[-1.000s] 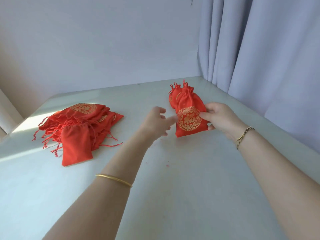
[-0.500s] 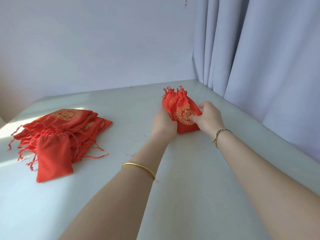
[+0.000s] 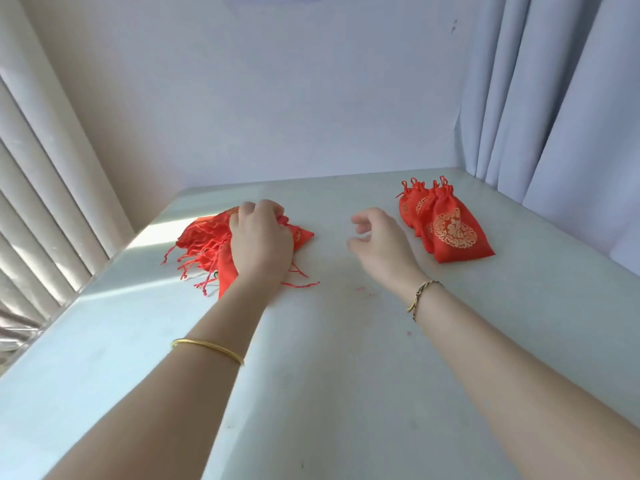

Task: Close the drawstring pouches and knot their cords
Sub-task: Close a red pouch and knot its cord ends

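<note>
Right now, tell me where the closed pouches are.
In the head view, the closed pouches lie on the table at far right, beside the curtain, just right of the empty right hand; the left hand grips the pile of untied pouches opposite.

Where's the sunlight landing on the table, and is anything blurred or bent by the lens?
Head view: sunlight bands cross the left side of the table, brightening the loose pouches that the left hand grips; the knotted pouches at right sit in softer, even light; fingertips of the right hand look slightly soft; the wide-angle lens splays the blinds and curtain outward.
</note>
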Demonstrator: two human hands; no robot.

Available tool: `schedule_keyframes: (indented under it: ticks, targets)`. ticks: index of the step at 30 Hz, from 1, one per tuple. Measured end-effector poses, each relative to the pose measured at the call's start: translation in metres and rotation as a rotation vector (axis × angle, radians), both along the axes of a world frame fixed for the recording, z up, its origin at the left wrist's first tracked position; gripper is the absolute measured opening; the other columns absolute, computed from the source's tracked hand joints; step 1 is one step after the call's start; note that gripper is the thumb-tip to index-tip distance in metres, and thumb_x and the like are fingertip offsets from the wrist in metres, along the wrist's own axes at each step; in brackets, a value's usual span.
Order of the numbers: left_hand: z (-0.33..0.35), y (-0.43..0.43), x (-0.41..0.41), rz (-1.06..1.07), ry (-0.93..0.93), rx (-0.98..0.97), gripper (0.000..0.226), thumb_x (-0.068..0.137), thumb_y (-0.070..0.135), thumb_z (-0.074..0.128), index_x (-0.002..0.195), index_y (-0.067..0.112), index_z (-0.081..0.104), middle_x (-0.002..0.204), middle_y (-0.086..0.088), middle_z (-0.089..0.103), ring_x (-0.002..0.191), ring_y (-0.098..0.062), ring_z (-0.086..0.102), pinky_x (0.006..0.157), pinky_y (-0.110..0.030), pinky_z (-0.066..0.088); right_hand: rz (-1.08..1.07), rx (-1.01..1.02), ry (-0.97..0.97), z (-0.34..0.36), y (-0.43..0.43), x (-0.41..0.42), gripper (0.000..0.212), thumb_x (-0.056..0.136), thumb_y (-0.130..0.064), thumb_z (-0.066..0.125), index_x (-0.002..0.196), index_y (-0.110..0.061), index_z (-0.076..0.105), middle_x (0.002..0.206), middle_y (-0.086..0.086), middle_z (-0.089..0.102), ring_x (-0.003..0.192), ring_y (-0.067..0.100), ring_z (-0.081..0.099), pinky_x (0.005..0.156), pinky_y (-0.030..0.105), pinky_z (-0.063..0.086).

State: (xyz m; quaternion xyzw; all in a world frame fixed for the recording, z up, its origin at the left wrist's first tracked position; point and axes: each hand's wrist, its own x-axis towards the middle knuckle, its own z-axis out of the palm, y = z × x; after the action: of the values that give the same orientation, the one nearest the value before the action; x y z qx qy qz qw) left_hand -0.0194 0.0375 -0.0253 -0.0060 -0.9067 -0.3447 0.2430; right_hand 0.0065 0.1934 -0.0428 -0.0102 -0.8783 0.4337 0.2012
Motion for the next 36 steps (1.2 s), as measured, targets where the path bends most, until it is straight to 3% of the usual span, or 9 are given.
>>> schedule_keyframes:
  ticks: [3,7,13,15,18,22,27,31,36]
  targets:
    - [-0.001,-0.047,0.001,0.082,-0.004,-0.003,0.033,0.08,0.005,0.046,0.105,0.014,0.063,0.115,-0.012,0.055,0.115,-0.033,0.041,0.091,-0.033,0.033,0.156,-0.229,-0.107,-0.007,-0.049,0.002,0.031,0.084,-0.007,0.053,0.115,-0.008,0.053,0.1,0.006,0.056,0.083,0.02,0.059,0.075,0.037,0.054]
    - [-0.012,-0.081,0.001,0.151,-0.125,0.153,0.027,0.08,0.019,0.054,0.106,0.012,0.056,0.112,-0.01,0.057,0.112,-0.034,0.048,0.094,-0.041,0.043,0.248,-0.361,-0.202,-0.01,-0.079,0.003,0.029,0.087,-0.004,0.051,0.115,-0.007,0.051,0.081,-0.003,0.053,0.066,0.012,0.058,0.053,0.023,0.05]
    - [-0.023,-0.076,-0.002,0.098,-0.204,0.241,0.048,0.076,0.037,0.067,0.111,0.008,0.054,0.106,-0.009,0.057,0.106,-0.032,0.053,0.09,-0.047,0.047,0.252,-0.408,-0.216,-0.009,-0.09,-0.002,0.027,0.087,-0.005,0.051,0.114,-0.009,0.05,0.08,-0.003,0.055,0.066,0.011,0.059,0.053,0.024,0.05]
    - [-0.022,-0.075,-0.002,0.098,-0.239,0.191,0.04,0.077,0.034,0.067,0.106,0.008,0.059,0.108,-0.013,0.059,0.104,-0.034,0.055,0.088,-0.047,0.049,0.258,-0.422,-0.222,-0.01,-0.092,-0.004,0.027,0.087,-0.005,0.052,0.114,-0.01,0.051,0.084,-0.001,0.055,0.066,0.011,0.06,0.051,0.022,0.049]
    - [-0.021,-0.076,0.002,0.04,-0.214,0.129,0.012,0.081,0.022,0.065,0.076,0.013,0.058,0.095,-0.016,0.064,0.095,-0.037,0.059,0.082,-0.045,0.051,0.279,-0.442,-0.235,-0.012,-0.096,-0.004,0.028,0.087,-0.007,0.052,0.115,-0.011,0.049,0.091,0.004,0.058,0.067,0.011,0.06,0.049,0.021,0.048]
    - [-0.013,-0.081,0.013,-0.053,-0.148,0.173,0.012,0.076,0.014,0.07,0.075,0.017,0.059,0.081,0.0,0.058,0.091,-0.031,0.058,0.084,-0.043,0.049,0.294,-0.483,-0.24,-0.011,-0.093,-0.002,0.029,0.087,-0.007,0.053,0.115,-0.012,0.048,0.098,0.009,0.059,0.067,0.012,0.06,0.047,0.022,0.047]
    - [0.016,-0.058,0.034,-0.361,-0.19,0.269,0.015,0.075,0.007,0.073,0.074,0.018,0.062,0.074,0.005,0.06,0.07,-0.01,0.054,0.061,-0.02,0.043,0.354,-0.465,-0.171,0.008,-0.065,0.014,0.04,0.083,0.002,0.043,0.112,-0.023,0.055,0.093,0.001,0.056,0.073,0.014,0.054,0.048,0.019,0.047]
    - [0.021,-0.026,0.035,-0.497,-0.204,0.477,0.009,0.08,0.007,0.069,0.079,0.011,0.061,0.069,0.002,0.059,0.054,-0.002,0.051,0.053,-0.014,0.041,0.298,-0.345,-0.07,0.022,-0.025,0.023,0.023,0.082,-0.005,0.054,0.078,-0.024,0.066,0.088,0.001,0.061,0.065,0.008,0.055,0.048,0.021,0.041]
    - [0.001,0.008,0.024,-0.505,-0.239,0.418,0.01,0.082,0.008,0.067,0.089,0.013,0.06,0.069,0.002,0.056,0.053,-0.004,0.048,0.047,-0.013,0.039,0.216,-0.075,-0.055,0.025,0.018,0.015,0.017,0.089,-0.012,0.058,0.096,-0.002,0.069,0.082,0.007,0.064,0.062,0.008,0.058,0.047,0.017,0.046]
